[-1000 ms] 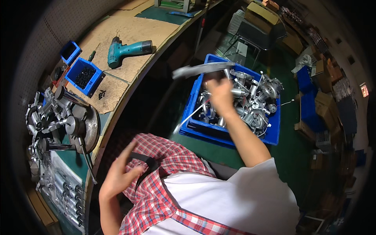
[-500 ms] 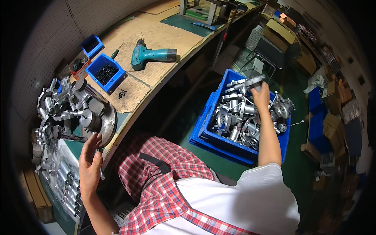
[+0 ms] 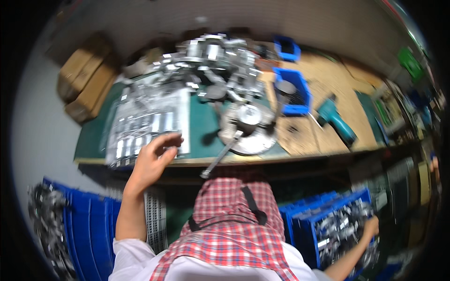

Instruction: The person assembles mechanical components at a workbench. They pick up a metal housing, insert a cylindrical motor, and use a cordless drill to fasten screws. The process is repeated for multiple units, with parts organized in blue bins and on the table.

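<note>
My left hand [image 3: 154, 161] hovers at the bench's front edge with its thumb and fingers apart and nothing between them. Beside it lies a clear plastic-covered set of silver cylinders [image 3: 140, 136]. Low on the right, my right hand [image 3: 371, 228] is at the far side of a blue crate [image 3: 315, 239] full of silver metal parts [image 3: 340, 234]. Its fingers are smeared, so whether it grips a part cannot be made out. On the bench ahead stands a round metal fixture [image 3: 255, 143] with a long metal lever [image 3: 222, 154] jutting past the front edge.
Silver metal assemblies [image 3: 211, 58] are heaped at the back. A blue bin [image 3: 300, 110] of small black pieces and a teal power drill [image 3: 336, 122] lie to the right. Cardboard boxes [image 3: 86, 77] sit at the left end. More blue crates [image 3: 91, 229] stand low on the left.
My view has swung left toward the bench. Earlier my right hand held a disc-shaped metal part above the crate; now it is lower in view. My left hand has left the fixture's lever.
</note>
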